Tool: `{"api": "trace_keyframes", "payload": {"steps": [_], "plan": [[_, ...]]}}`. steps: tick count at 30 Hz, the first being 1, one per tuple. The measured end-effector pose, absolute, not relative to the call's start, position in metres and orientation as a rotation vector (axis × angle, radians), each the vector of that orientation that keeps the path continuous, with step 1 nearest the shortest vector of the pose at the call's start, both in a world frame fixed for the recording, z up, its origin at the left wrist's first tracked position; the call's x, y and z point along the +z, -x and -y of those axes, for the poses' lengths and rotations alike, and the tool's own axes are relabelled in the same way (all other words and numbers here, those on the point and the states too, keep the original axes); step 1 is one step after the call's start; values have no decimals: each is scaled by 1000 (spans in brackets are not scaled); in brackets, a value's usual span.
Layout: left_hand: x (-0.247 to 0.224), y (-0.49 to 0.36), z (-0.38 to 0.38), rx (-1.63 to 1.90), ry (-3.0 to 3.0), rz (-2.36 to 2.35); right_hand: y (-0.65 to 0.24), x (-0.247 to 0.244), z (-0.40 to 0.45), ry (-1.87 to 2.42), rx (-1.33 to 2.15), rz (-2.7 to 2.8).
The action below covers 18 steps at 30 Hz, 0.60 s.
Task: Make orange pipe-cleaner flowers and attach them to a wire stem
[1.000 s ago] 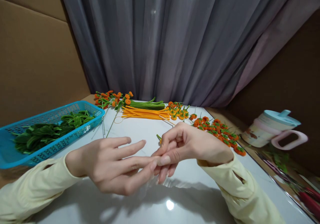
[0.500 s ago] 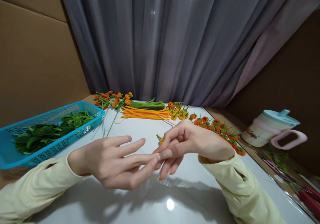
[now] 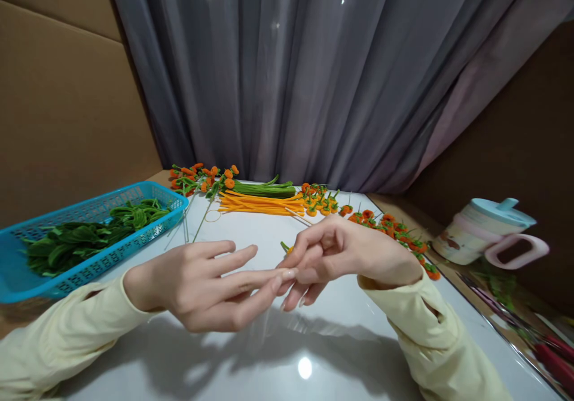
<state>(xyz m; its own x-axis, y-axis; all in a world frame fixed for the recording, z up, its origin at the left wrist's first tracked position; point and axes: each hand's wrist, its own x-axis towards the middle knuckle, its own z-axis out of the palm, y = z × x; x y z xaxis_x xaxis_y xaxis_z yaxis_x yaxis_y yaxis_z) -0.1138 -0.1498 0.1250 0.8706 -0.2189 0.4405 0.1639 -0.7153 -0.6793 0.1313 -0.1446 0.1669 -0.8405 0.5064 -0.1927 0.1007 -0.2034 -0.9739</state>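
Note:
Over the white tabletop, my left hand (image 3: 210, 287) and my right hand (image 3: 336, 254) meet at the fingertips. The left thumb and index finger are pressed together, with the other fingers loosely stretched. My right thumb and fingers pinch at the same spot; whatever lies between them is hidden or too small to name. Just behind the right fingers, a small yellow flower head with a green stem (image 3: 286, 247) partly shows. Beyond the hands lie yellow fuzzy stems (image 3: 260, 202) in a bundle, with green fuzzy stems (image 3: 269, 189) behind them.
A blue plastic basket (image 3: 89, 266) with green leaves stands at left. Orange flowers (image 3: 208, 177) lie at the back, yellow flowers (image 3: 320, 201) and more orange flowers (image 3: 390, 225) to the right. A lidded cup (image 3: 475, 233) and red-handled tools (image 3: 556, 353) are at far right; a grey curtain (image 3: 278, 78) hangs behind.
The joined fingertips have shifted slightly right and up. The right fingers have curled and turned a little, and the pinch stays closed.

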Motion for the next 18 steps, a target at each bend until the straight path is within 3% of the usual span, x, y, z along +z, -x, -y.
{"api": "trace_keyframes", "payload": {"steps": [18], "plan": [[126, 111, 153, -686, 2189, -82, -125, 152, 135, 503, 2377, 1574]]}}
